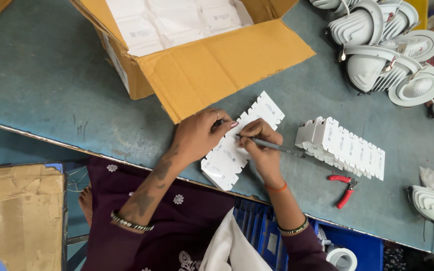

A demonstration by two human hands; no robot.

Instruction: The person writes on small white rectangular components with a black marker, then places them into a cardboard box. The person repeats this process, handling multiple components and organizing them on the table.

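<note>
Left hand (199, 134) presses flat, fingers together, on the near row of white units (239, 143); right hand (259, 145) pinches a pen (272, 146) (marking mid-row). Another row (342, 146) waits right.

A worn blue-green table (51, 75) carries everything. The open cardboard box (197, 55) sits on it at the far edge. Just below the box's folded-out flap lies a row of flat white packs (227, 158); right of the box stands a second row of white packs (345, 148). Red-handled pliers (344, 189) lie below that row, well right of the box. White lamp housings (377, 55) crowd the table's far right.
</note>
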